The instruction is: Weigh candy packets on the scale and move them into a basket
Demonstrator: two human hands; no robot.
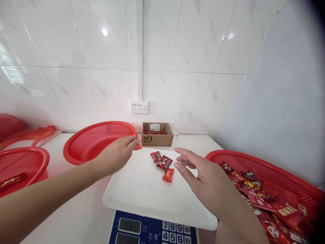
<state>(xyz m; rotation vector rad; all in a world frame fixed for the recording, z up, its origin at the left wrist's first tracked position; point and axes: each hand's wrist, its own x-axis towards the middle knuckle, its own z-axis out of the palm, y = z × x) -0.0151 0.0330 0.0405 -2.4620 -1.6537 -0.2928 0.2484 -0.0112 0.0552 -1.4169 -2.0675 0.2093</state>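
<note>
My left hand [122,153] is at the far left corner of the white scale tray [142,200], beside the rim of a red mesh basket [83,145]. A red packet [138,146] shows at its fingertips, mostly hidden by the fingers. To the right, my right hand [200,173] hovers over the tray with thumb and fingers apart and nothing between them. Just left of its fingertips lie three small wrapped snacks: a red and brown one [156,156], a dark red one [165,163] and a bright red one [168,175].
The blue scale panel [152,230] with displays and keys is below the tray. A large red basket [243,157] full of packets stands right; another red basket [38,154] stands left. A cardboard box [159,139] sits against the tiled wall, below a socket [139,107].
</note>
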